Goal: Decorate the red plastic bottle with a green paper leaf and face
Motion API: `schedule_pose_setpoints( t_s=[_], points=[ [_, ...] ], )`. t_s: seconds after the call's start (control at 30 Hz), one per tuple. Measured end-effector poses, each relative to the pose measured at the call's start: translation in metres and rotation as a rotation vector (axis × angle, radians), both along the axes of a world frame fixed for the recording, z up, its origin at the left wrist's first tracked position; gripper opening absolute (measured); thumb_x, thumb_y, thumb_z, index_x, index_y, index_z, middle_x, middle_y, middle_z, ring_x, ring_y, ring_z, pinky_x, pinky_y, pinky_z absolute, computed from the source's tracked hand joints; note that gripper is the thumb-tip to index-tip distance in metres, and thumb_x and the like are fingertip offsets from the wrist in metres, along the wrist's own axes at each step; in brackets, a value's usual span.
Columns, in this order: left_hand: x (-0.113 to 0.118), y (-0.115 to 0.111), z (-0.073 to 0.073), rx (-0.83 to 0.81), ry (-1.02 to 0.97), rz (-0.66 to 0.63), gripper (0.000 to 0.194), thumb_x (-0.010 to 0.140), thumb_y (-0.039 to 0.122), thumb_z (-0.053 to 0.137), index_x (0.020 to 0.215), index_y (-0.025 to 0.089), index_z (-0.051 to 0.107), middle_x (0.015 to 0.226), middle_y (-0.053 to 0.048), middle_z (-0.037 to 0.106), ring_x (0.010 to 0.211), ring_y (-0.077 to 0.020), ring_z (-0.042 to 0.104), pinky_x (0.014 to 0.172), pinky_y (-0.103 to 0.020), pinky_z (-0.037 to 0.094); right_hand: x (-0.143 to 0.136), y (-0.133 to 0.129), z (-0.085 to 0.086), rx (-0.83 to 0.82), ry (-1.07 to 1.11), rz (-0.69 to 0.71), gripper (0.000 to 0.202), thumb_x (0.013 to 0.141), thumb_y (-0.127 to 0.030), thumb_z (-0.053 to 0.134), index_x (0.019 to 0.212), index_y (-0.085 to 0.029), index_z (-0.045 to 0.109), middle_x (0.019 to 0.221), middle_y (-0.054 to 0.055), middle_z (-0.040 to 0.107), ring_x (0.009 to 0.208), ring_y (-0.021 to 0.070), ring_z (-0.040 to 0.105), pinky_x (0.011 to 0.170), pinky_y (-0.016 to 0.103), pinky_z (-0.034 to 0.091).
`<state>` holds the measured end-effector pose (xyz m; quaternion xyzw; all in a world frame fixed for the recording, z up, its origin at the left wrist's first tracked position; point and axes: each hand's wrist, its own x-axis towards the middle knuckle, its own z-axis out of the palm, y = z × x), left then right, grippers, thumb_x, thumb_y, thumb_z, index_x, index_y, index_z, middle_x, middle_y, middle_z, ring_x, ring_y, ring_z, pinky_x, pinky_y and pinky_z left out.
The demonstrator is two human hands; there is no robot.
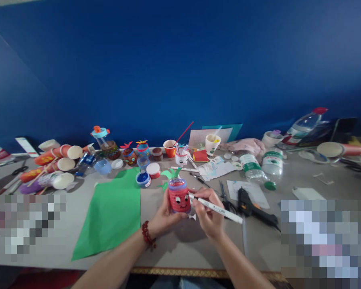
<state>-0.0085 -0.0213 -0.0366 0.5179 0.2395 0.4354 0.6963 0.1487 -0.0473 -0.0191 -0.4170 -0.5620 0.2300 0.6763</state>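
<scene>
My left hand (165, 216) is wrapped round a small red jar (179, 202) with a blue-purple rim, two googly eyes and a drawn smile. Green paper leaves (171, 173) stick up behind its top. In my right hand (211, 214) is a white acrylic marker (219, 210), its tip at the right side of the jar's face, by one eye. Whether the tip touches the surface I cannot tell. A small white scrap (192, 217) lies beneath, just right of the jar.
Green paper (114, 216) lies on the left; a black glue gun (255, 208) and scissors (227, 198) on the right. Behind stand a blue paint pot (143, 179), decorated jars (143, 149), paper cups (212, 144) and plastic bottles (272, 162). A blue wall (180, 72) closes the back.
</scene>
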Motion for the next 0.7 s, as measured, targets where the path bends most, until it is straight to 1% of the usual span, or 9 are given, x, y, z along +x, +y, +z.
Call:
schedule_pose_setpoints(
  t_s=[0.17, 0.3, 0.47, 0.6, 0.7],
  points=[
    [-0.0004, 0.0014, -0.0051, -0.003, 0.016, 0.027, 0.092, 0.067, 0.027, 0.083, 0.144, 0.028, 0.032, 0.139, -0.012, 0.051, 0.127, -0.0307, 0.048, 0.108, -0.048, 0.038, 0.0008, 0.0003, 0.0013, 0.003, -0.033, -0.017, 0.009, 0.082, -0.016, 0.058, 0.088, -0.023, 0.059, 0.082, 0.003, 0.062, 0.079, 0.0219, 0.065, 0.073, 0.037, 0.053],
    [-0.0005, 0.0014, -0.0075, -0.021, -0.003, 0.007, 0.093, 0.067, 0.029, 0.083, 0.144, 0.029, 0.032, 0.139, -0.013, 0.052, 0.127, -0.0313, 0.049, 0.107, -0.047, 0.04, 0.0009, 0.0004, 0.0038, 0.001, -0.084, -0.031, 0.011, 0.082, -0.014, 0.058, 0.088, -0.023, 0.059, 0.081, 0.003, 0.062, 0.082, 0.0225, 0.066, 0.069, 0.034, 0.052],
    [-0.0016, 0.0011, -0.0069, -0.015, 0.029, 0.029, 0.094, 0.068, 0.029, 0.082, 0.145, 0.028, 0.029, 0.14, -0.012, 0.05, 0.128, -0.0305, 0.048, 0.108, -0.047, 0.039, 0.0001, 0.0004, 0.0032, 0.014, -0.038, 0.012, 0.01, 0.081, -0.014, 0.058, 0.086, -0.023, 0.059, 0.078, 0.002, 0.06, 0.087, 0.0245, 0.067, 0.073, 0.036, 0.053],
    [-0.0026, 0.0011, -0.0066, -0.007, 0.032, 0.026, 0.094, 0.069, 0.027, 0.081, 0.145, 0.028, 0.028, 0.141, -0.013, 0.05, 0.128, -0.0308, 0.049, 0.107, -0.047, 0.04, -0.0007, 0.0009, 0.0013, 0.007, 0.032, 0.003, 0.005, 0.082, -0.018, 0.058, 0.086, -0.022, 0.059, 0.074, 0.002, 0.059, 0.076, 0.0219, 0.065, 0.067, 0.034, 0.053],
    [-0.0027, 0.0009, -0.0075, -0.003, 0.024, 0.03, 0.088, 0.069, 0.025, 0.081, 0.143, 0.027, 0.033, 0.14, -0.013, 0.05, 0.127, -0.0312, 0.049, 0.106, -0.047, 0.041, -0.0008, 0.0013, 0.0008, -0.003, 0.039, -0.005, 0.004, 0.083, -0.019, 0.058, 0.086, -0.022, 0.059, 0.075, 0.002, 0.06, 0.069, 0.0191, 0.062, 0.064, 0.033, 0.052]
  ],
)
